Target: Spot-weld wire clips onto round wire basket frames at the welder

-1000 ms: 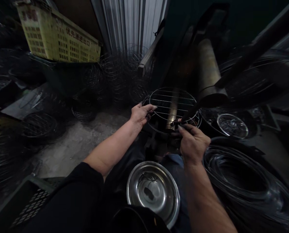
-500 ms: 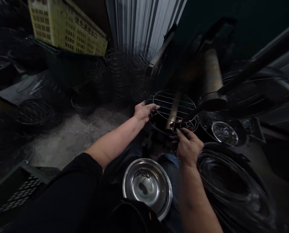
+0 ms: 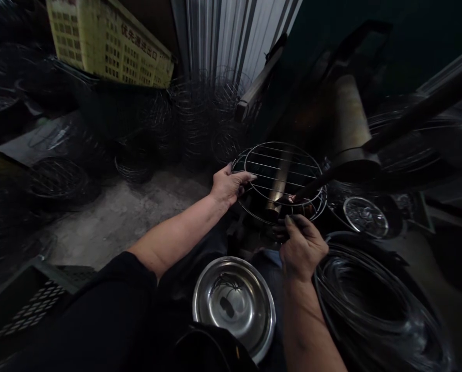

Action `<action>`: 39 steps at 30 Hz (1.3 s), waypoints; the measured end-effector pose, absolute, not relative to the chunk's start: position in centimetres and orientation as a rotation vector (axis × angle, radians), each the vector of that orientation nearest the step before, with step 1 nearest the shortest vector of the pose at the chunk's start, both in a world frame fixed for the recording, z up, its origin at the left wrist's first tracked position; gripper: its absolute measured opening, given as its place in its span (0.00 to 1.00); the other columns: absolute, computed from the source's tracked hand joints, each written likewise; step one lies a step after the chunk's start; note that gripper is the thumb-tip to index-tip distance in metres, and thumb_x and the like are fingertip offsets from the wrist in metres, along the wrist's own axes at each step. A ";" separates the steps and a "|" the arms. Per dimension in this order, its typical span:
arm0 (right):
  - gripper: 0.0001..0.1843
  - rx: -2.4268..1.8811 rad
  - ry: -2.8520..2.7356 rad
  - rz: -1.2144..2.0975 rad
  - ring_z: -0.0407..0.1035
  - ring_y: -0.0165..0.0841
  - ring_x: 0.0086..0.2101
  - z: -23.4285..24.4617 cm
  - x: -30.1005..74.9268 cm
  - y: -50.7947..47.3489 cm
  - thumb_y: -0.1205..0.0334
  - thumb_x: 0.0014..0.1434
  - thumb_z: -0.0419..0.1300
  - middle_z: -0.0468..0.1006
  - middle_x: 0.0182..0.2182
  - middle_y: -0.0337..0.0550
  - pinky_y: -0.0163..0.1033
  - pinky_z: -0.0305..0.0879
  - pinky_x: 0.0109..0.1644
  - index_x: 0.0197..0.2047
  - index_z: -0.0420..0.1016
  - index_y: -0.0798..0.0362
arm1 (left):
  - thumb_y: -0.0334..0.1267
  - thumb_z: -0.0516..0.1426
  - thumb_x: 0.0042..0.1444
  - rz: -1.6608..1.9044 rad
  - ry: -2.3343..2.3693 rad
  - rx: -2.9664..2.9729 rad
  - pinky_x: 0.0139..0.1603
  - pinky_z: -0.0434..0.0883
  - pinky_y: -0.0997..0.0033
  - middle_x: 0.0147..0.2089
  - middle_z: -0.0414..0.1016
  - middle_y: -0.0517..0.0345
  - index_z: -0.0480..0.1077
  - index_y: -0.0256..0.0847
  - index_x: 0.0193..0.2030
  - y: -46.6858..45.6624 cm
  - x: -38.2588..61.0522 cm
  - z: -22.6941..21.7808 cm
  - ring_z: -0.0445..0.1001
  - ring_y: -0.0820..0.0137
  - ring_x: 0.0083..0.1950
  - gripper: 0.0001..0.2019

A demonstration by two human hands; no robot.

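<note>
A round wire rack (image 3: 281,175) with parallel cross wires sits over a brass-coloured welding electrode bar (image 3: 277,188) of a machine. My left hand (image 3: 229,186) grips the rack's left rim, fingers curled over the wire. My right hand (image 3: 301,247) is at the rack's near edge, fingers pinched together on the rim or a small wire piece that I cannot make out. A dark upper arm (image 3: 312,185) of the machine comes down onto the rack near my right fingers.
A steel bowl (image 3: 234,302) with a few small wire pieces lies in my lap. Coils of black wire (image 3: 374,305) lie at the right, a second small steel bowl (image 3: 365,216) beyond. Stacks of wire racks (image 3: 200,119) and a yellow crate (image 3: 107,44) stand behind.
The rack has turned slightly in my hands. My right hand has dropped a little lower from the rim. The view has shifted a bit.
</note>
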State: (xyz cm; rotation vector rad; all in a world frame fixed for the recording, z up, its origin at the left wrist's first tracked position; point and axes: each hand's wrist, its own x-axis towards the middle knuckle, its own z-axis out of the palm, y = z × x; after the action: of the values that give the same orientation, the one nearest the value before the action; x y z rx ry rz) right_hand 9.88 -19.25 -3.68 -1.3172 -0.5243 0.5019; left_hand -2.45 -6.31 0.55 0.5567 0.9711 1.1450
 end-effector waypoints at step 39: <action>0.14 -1.313 -0.537 0.478 0.72 0.30 0.19 -4.3 10.4 -17.9 0.57 0.42 0.73 0.78 0.23 0.35 0.33 0.69 0.23 0.32 0.81 0.55 | 0.25 0.67 0.30 1.191 0.981 0.582 0.20 0.54 0.78 0.22 0.68 0.68 0.67 0.39 0.31 -5.1 -1.8 0.3 0.63 0.80 0.21 0.19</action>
State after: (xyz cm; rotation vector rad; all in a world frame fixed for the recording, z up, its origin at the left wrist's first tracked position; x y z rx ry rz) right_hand 10.43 -17.87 -4.32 -1.3125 -0.5371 0.4778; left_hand -1.81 -5.07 0.33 0.5817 0.9812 1.1905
